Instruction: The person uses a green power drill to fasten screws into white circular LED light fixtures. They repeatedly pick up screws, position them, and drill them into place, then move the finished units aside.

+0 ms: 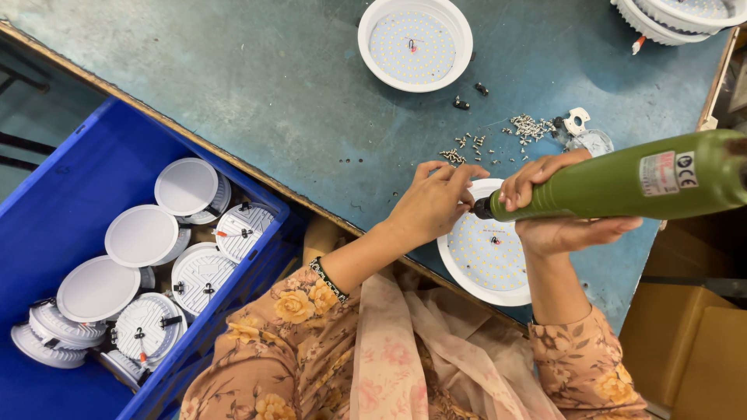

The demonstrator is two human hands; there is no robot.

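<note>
Right hand (pixel 562 204) has its grip closed around the green cylindrical electric screwdriver (pixel 622 183). Tool's long axis runs nearly level, body out toward the table's right edge, dark tip aimed left at the far-left rim of the round white LED panel light (pixel 489 260), which sits on the near edge of the grey-blue table (pixel 272 85), partly overhanging.

Left hand (pixel 433 201) is right at the tip, fingers pinched together on something at the rim; it's the nearer hand to the contact point.

Loose pile of small silver screws (pixel 498 134) lies just beyond both hands.

Hidden: bit tip and whatever the left fingers pinch, so can't tell if it's a screw. The screwdriver's rear end is cut off by the frame.
</note>
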